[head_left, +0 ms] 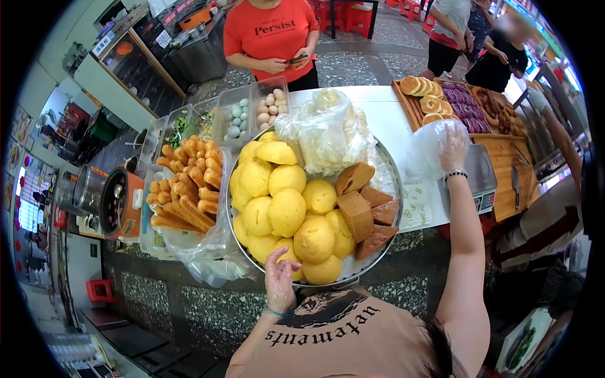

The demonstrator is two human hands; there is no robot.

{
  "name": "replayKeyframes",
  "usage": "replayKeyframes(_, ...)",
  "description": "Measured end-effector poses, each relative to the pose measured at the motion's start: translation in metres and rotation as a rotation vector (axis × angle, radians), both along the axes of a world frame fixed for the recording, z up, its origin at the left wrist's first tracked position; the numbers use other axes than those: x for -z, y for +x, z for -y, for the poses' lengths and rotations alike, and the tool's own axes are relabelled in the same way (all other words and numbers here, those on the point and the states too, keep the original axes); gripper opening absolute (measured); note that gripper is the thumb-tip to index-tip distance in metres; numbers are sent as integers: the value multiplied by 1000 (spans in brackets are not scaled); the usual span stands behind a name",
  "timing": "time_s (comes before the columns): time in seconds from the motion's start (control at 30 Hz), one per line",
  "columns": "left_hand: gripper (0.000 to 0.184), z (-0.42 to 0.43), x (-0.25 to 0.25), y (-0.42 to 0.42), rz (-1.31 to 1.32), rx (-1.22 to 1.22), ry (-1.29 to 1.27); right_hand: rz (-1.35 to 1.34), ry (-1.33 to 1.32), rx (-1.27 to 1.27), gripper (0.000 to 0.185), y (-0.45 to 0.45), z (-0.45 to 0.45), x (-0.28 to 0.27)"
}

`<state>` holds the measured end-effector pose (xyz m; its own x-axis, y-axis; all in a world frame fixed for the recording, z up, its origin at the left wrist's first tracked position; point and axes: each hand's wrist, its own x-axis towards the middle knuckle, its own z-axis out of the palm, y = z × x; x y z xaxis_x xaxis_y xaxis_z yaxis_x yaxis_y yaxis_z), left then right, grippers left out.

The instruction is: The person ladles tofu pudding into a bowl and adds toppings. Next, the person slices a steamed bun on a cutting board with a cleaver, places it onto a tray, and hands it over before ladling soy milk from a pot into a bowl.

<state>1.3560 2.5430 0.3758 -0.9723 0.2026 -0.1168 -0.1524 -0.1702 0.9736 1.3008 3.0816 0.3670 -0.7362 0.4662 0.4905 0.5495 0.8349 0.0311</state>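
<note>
My left hand (280, 280), in a clear plastic glove, is at the near edge of a big round metal tray (396, 234), beside the yellow buns (288, 210). Its fingers are apart and slightly bent, with nothing visible in them. On the tray's right side are brown cake wedges (357, 214); a bulky clear bag of pale food (328, 135) sits at its back. Stretched far to the right, my gloved right hand (452, 148) grips a clear plastic bag (428, 151) beside the digital scale (472, 170). The bag partly hides its fingertips.
Fried dough sticks (189, 186) fill a container on the left. Behind stand tubs of eggs (271, 108). Wooden trays (403, 107) of flat cakes and purple rolls lie at the back right, near a cutting board (507, 170) with a knife (515, 187). A person in red (274, 38) stands opposite.
</note>
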Motion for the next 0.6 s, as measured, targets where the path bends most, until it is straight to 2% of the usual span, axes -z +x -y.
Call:
replayKeyframes(0.17, 35, 0, 0, 0, 11, 2, -1, -35, -39, -29, 51, 0, 4, -13)
replayKeyframes(0.4, 39, 1, 8, -3, 0, 14, -11, -89, 1, -63, 49, 2, 11, -20)
replayKeyframes(0.6, 35, -3, 2, -4, 8, 7, 30, -95, 12, -88, 51, 1, 14, -24)
